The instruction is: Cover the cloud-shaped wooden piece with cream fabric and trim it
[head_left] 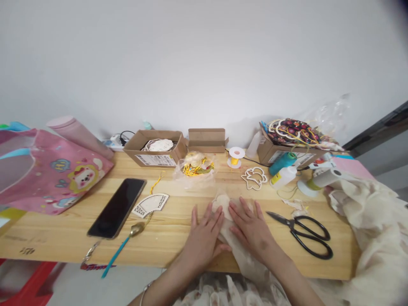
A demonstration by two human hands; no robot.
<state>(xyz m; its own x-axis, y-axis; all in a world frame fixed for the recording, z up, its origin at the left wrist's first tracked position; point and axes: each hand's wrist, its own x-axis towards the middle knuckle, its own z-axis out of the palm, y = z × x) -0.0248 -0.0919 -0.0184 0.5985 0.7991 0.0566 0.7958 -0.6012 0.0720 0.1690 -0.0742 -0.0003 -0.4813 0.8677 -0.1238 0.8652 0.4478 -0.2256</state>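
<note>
Item 1: pale cloth (236,248). I have it directly beneath and between the two hands, lying on the wooden surface (178,216) and running from the fingertips back toward the wearer's lap. A rounded, scalloped pale shape (219,200) shows at its far end, just at the fingertips; whether it lies under or over the cloth I cannot tell.

Item 2: left hand (204,233). Released, palm down, fingers extended; index side and thumb touch the cloth's left edge.

Item 3: right hand (253,231). Released and flat, fingers stretched forward over the cloth's right side.

Item 4: black-handled scissors (291,224), just right of the right hand, blades spread slightly, tips toward it.

Item 5: cut-out outline shapes (254,177), ahead of the right hand; beyond them, to their left, a spool of yellow thread (235,161).

Item 6: white bottle with yellow label (283,177), ahead and right of the right hand, lying beside a teal cone (282,163).

Item 7: clear bag with yellow cords (195,166), straight ahead of the left hand.

Item 8: fan-shaped piece (152,205), left of the left hand; farther left, a dark phone (117,208).
</note>
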